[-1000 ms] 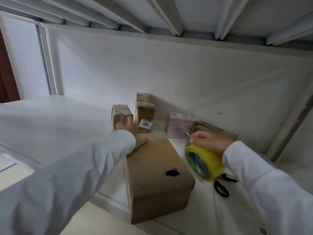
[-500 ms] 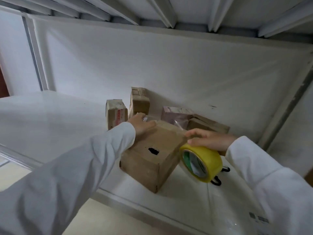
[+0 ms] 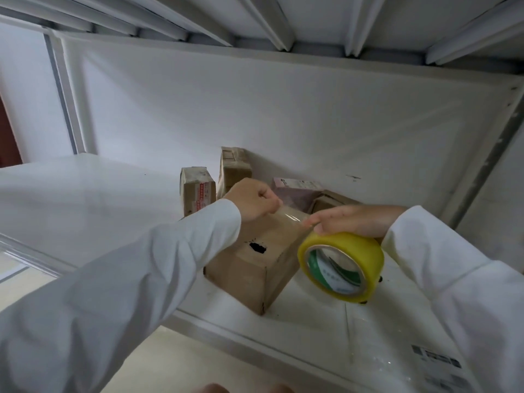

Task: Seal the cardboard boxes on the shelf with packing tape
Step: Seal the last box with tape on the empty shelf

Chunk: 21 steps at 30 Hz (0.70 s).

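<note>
Here left hand (image 3: 252,201) pinches tape strip (image 3: 289,215); roll (image 3: 341,265) under right hand (image 3: 354,221)

white shelf (image 3: 85,199) carries five cardboard boxes (image 3: 255,268), back right.

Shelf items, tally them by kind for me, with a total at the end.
Brown cardboard boxes: 4 (front box, red-printed box, upright box, flat box)
Pink box: 1
Tape roll: 1
Total: 6
A dark thing pokes out behind the roll; too hidden to name.
</note>
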Tool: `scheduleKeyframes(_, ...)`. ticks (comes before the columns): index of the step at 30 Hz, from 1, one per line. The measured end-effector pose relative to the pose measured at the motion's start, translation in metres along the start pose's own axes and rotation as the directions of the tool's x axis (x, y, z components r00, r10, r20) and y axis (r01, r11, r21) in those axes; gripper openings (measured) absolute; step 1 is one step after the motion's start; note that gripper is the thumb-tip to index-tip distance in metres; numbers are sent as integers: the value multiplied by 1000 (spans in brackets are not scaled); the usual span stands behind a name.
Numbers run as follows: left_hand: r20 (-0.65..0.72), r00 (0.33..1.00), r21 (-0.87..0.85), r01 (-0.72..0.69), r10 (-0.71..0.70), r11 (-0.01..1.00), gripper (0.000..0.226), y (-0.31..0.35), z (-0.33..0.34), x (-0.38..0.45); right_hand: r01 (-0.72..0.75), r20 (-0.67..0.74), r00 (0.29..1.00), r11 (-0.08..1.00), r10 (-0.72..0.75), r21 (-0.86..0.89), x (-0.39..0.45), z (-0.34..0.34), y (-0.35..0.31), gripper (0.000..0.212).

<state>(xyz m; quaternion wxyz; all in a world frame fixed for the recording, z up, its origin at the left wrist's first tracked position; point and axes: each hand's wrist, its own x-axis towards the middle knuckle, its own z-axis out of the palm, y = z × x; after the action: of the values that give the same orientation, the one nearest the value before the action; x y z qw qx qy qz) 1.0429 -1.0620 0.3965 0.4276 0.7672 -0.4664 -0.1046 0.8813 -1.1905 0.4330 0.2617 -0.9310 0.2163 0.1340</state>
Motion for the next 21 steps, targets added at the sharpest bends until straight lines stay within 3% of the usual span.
scheduleKeyframes(3, -27, 996, 9, 87, -87, 996, 26, -4, -16, -8, -5, -123, 992, 981, 29, 192, -4, 2, -6, 30)
scheduleKeyframes(8, -37, 970, 41, 242, -241, 969, 18, -23, -36, -23, -72, -209, 970, 968, 125, 242, -6, 15, -16, 39)
scheduleKeyframes(14, -34, 937, 76, 349, -348, 934, 27, -42, -26, -34, -184, -210, 960, 983, 185, 27, 5, 24, -36, 66)
scheduleKeyframes(18, -74, 923, 53, 381, -377, 923, 25, -50, -24, -27, -233, -168, 962, 969, 217, -82, 11, 26, -51, 62)
scheduleKeyframes(21, -112, 920, 161, 389, -375, 907, 21, -51, -19, -27, -255, -163, 958, 960, 234, -118, 16, 24, -56, 56)
